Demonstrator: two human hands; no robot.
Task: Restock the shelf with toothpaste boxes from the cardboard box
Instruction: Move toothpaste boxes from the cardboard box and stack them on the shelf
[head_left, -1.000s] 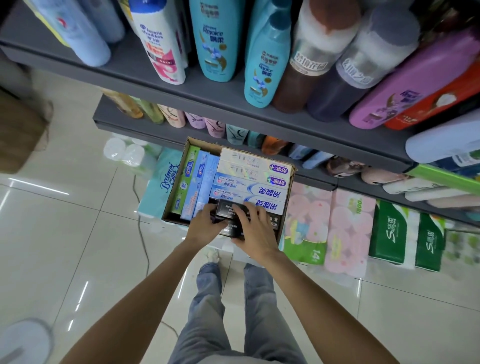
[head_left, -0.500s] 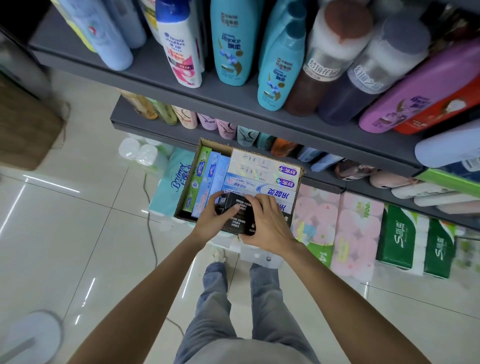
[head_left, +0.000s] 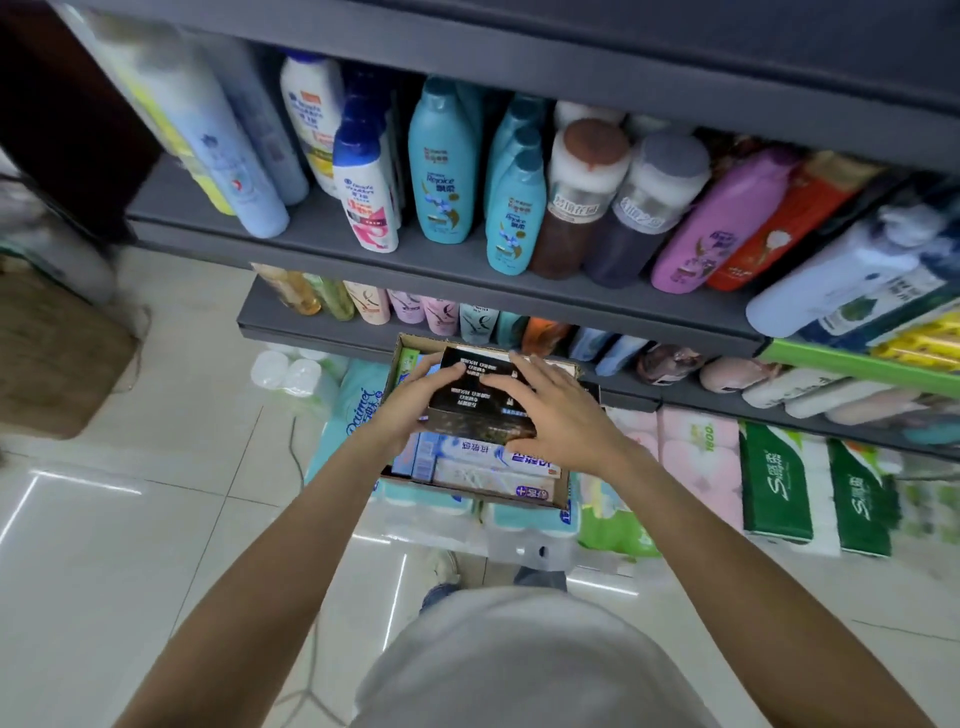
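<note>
An open cardboard box (head_left: 563, 493) rests on packs of tissue below the shelves, with several white and blue toothpaste boxes (head_left: 493, 462) lying flat inside. Above it I hold a stack of black toothpaste boxes (head_left: 480, 395) with white print, lifted clear of the carton. My left hand (head_left: 410, 400) grips the stack's left end. My right hand (head_left: 556, 410) lies over its top and right side, fingers spread. A grey shelf (head_left: 467, 265) carrying shampoo bottles runs above.
A lower grey shelf (head_left: 311, 327) holds small bottles right behind the carton. Tissue and paper-roll packs (head_left: 779, 483) stand on the floor to the right. A brown sack (head_left: 52, 358) sits at the left. My legs and a white shoe (head_left: 447, 566) are below.
Both hands have raised the black stack out of the carton's near end and up toward the shelves. My head has tilted up, bringing more of the shelves into view.
</note>
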